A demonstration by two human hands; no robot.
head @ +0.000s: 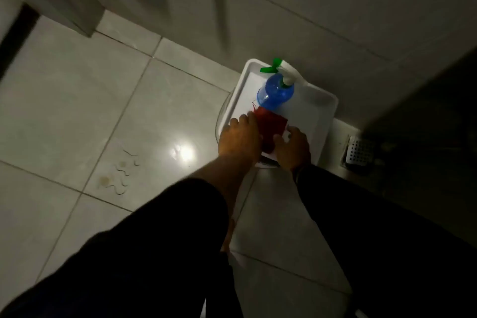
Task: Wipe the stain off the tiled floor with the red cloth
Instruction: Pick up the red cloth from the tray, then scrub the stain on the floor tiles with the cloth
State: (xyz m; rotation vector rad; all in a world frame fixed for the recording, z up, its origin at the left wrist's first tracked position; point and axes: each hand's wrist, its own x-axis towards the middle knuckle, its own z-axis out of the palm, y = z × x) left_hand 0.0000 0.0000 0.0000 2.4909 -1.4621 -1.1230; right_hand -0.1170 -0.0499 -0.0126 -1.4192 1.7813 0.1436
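One red cloth, one spray bottle, one white tray, two hands

Just beyond the fingertips the blue spray bottle blocked the white tray; to their left, open floor lay free toward the stain.

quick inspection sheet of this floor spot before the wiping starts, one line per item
surface: pale glossy tiled floor, bright light glare near the middle
job's things: yellowish stain on the floor, apart from the tray; red cloth lies on the white tray
clutter: blue spray bottle with a green and white trigger stands on the tray behind the cloth
grips: left hand and right hand both rest at the cloth's edges; grasp cannot be told
cables: nothing seen
surroundings: wall behind the tray, floor drain grate on the right, dim light
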